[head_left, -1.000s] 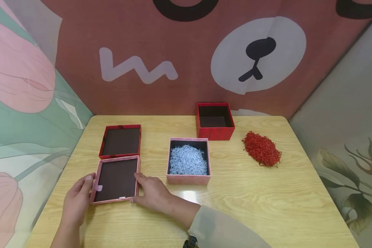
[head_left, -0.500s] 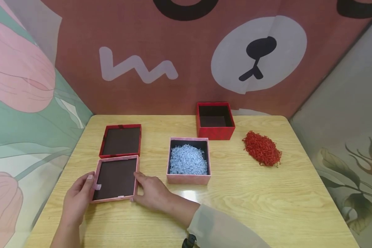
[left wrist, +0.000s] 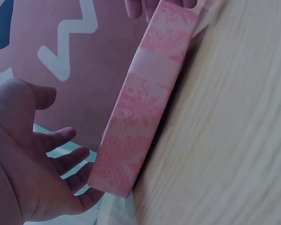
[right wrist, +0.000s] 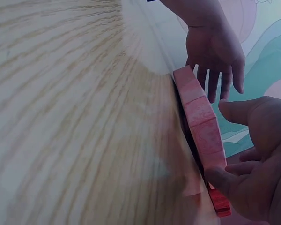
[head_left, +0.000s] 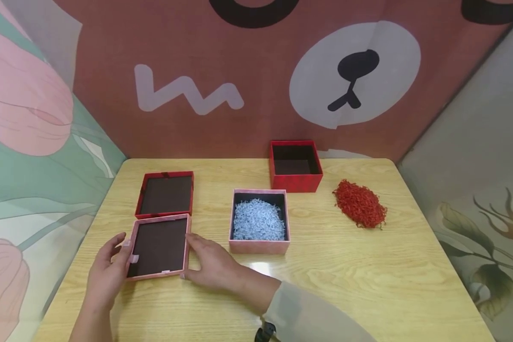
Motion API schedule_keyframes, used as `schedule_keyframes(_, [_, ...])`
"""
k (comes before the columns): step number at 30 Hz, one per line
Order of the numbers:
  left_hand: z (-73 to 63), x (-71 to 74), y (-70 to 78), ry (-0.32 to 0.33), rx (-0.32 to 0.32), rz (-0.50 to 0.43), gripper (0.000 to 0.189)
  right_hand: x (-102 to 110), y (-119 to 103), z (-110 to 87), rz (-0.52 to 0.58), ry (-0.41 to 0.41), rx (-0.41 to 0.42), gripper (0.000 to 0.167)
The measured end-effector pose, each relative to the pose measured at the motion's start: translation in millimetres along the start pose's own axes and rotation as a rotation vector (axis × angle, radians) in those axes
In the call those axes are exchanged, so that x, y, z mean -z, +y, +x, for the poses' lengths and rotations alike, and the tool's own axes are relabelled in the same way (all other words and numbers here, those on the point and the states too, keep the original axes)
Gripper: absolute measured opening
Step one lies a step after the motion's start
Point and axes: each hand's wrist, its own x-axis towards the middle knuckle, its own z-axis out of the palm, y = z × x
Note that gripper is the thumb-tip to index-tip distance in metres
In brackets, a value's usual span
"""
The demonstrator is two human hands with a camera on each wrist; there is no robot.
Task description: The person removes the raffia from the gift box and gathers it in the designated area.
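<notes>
A pink box lid [head_left: 159, 249] lies on the table at the left, its dark inside facing up. In the left wrist view the lid's patterned side [left wrist: 140, 105] carries a pale ribbon band. My left hand [head_left: 106, 275] is at the lid's left side, fingers spread and loosely bent, thumb raised off it; the little finger meets the near corner. On the right, my right hand [head_left: 213, 263] touches the lid's side with extended fingers, the thumb at the near corner. Both hands also show around the lid's side [right wrist: 203, 117] in the right wrist view.
Directly behind the pink lid lies a red box lid [head_left: 166, 195], also inside up. A pink box [head_left: 260, 247] with blue shredded paper [head_left: 258, 221] stands mid-table. Farther back is a red box [head_left: 297, 183], with red shredded paper [head_left: 360, 204] heaped to its right.
The left hand's fingers have spread and its thumb has loosened from the lid's rim. The lid has shifted very slightly; the right hand stays at its side.
</notes>
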Motion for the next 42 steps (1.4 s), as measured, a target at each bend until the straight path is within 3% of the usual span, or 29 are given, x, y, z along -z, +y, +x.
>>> schedule_keyframes(10, [-8.2,-14.1,10.2,0.018,-0.106,-0.057,0.065,12,2,-13.9,0.041,0.026,0.073,0.089])
schedule_keyframes(21, [-18.7,-33.1,28.8,0.055,-0.298,-0.081,0.049,38,0,-37.8,0.113,0.029,0.065,0.088])
schedule_keyframes(29, [-27.1,-46.6,42.4,-0.054,-0.429,-0.08,0.048,64,2,-52.7,0.174,0.058,0.045,0.085])
schedule_keyframes(36, [-31.7,-66.7,48.8,-0.159,-0.548,-0.118,0.048,82,7,-58.4,0.197,0.13,0.061,0.085])
schedule_keyframes(42, [-31.7,-87.3,53.9,-0.258,-0.597,-0.119,0.049,95,15,-59.2,0.212,0.157,0.062,0.082])
